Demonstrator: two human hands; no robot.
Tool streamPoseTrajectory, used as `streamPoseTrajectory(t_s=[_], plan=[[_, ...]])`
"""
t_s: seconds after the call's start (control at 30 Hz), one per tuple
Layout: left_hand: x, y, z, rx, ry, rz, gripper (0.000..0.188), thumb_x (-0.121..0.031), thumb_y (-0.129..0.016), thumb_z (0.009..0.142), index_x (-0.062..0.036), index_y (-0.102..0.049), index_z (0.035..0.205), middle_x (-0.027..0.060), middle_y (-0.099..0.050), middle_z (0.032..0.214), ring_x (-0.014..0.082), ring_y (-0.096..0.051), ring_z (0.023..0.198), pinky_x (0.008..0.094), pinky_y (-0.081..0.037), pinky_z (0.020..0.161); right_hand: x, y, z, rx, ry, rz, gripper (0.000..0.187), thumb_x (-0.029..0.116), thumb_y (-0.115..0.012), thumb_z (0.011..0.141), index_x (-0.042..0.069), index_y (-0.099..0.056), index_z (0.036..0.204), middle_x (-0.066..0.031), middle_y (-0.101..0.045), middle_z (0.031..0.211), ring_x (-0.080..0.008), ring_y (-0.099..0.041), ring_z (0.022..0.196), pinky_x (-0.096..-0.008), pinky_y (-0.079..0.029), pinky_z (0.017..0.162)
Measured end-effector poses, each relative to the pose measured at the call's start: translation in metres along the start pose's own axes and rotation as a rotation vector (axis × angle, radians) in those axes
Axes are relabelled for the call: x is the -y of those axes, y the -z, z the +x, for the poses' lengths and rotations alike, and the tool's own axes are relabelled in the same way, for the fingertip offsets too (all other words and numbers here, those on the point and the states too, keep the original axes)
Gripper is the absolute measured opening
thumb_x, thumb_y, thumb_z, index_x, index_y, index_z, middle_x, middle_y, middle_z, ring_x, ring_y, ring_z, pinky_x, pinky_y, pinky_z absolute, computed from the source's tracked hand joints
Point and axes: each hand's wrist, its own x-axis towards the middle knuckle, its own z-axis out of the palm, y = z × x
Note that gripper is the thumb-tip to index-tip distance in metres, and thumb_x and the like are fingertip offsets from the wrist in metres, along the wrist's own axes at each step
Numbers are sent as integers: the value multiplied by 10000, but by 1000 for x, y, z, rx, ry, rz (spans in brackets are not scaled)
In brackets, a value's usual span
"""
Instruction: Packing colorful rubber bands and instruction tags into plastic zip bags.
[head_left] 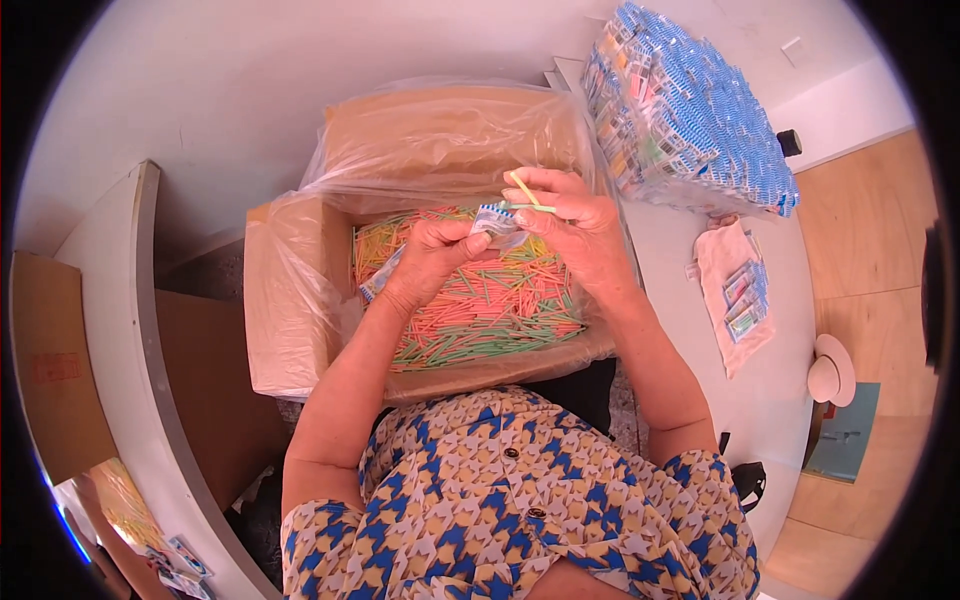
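blouse (pixel 520 500): soft woven cloth nearest the lens, blue and tan houndstooth with small dark buttons, short sleeves ending at bare forearms.
packet (pixel 492 222): small flat pouch of glossy film, blue and white, held above the middle of the box between both hands.
left hand (pixel 432 258): grip pressed together, thumb and fingers pinching the packet's left end; a second slim blue packet (pixel 380 281) pokes out under the palm.
right hand (pixel 568 222): grip closed on thin sticks (pixel 522 190), one yellow and one pale green, their tips at the packet's mouth; whether they are inside it cannot be told.
loose sticks (pixel 480 305): dense bed of slender straight rods in matte orange, pink, green and yellow, lying criss-cross, filling the box.
box (pixel 290 300): brown corrugated cardboard, flaps open, lined with a crinkled clear plastic bag (pixel 440 135) that billows over the far flap.
surface (pixel 690 340): smooth white top, curved edge, to the right of the box.
stack (pixel 690 110): tall block of filled blue-and-white packets, ribbed edges, on the surface's far right.
cloth bag (pixel 735 295): limp pale fabric with a few packets resting on it, near the stack.
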Motion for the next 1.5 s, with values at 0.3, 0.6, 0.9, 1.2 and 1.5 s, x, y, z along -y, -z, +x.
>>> streamPoseTrajectory(t_s=[0.3, 0.6, 0.9, 1.2, 1.5], plan=[[-9, -5, -2, 30, 16, 37, 175, -78, -585, 891, 13, -667, 1016, 70, -672, 965, 152, -625, 927, 314, -520, 874, 10, 20, 5, 122, -71, 55, 224, 85, -615, 869, -15, -659, 1065, -99, -580, 1187, -168, -534, 1091, -294, -453, 884], [-6, -2, -1, 60, 5, 106, 184, -68, -583, 889, 3, -667, 1036, 65, -674, 955, 143, -628, 902, 311, -528, 855, 4, 4, -2, 157, -33, 14, 230, 119, -613, 876, -6, -664, 1061, -92, -562, 1227, -183, -525, 1111, -303, -436, 904], [-9, -6, -2, 89, 2, 47, 200, -70, -576, 892, 14, -657, 1054, 77, -669, 982, 166, -629, 928, 333, -532, 867, 7, 17, 1, 130, 6, -4, 175, 73, -623, 854, 2, -687, 1000, -133, -611, 1168, -202, -586, 1015, -285, -467, 875], [-2, -3, 0, 73, 7, 14, 209, -133, -634, 871, 1, -677, 1026, 68, -679, 928, 118, -627, 863, 275, -532, 805, 18, 27, 5, -1, -12, 61, 127, 88, -646, 837, -12, -693, 899, -103, -649, 1092, -171, -587, 971, -295, -469, 854], [-3, -5, -2, 115, 38, 46, 211, -136, -630, 876, 2, -676, 1029, 62, -681, 933, 116, -625, 855, 273, -525, 796, 20, 19, 7, 68, 311, -362, 101, 95, -664, 808, -3, -678, 826, -85, -670, 1027, -177, -588, 909, -308, -467, 790]])
